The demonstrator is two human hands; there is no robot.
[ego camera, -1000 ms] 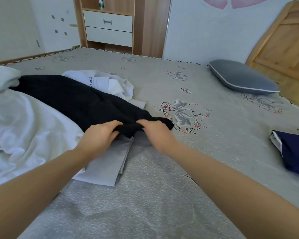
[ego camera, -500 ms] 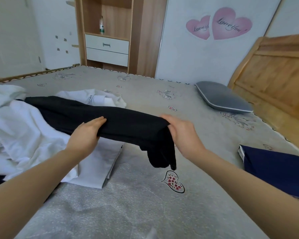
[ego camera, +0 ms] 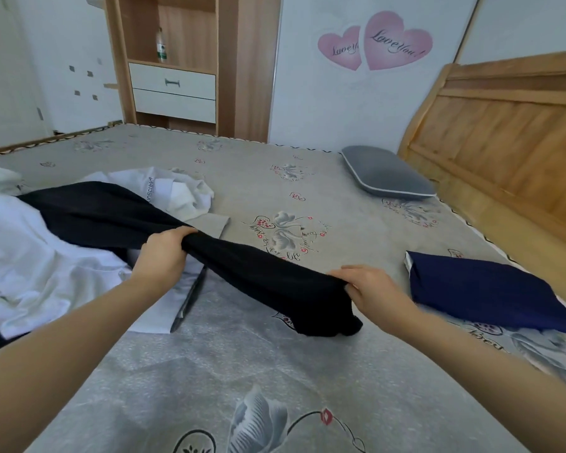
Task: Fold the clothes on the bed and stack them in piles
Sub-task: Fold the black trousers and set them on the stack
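Black garment (ego camera: 118, 220) between both hands' fingers (ego camera: 348, 278)

black garment (ego camera: 242, 273): long, stretched taut above bed (ego camera: 275, 371) | white clothes (ego camera: 30, 250): crumpled heap, left | navy garment (ego camera: 484, 289): folded, right side
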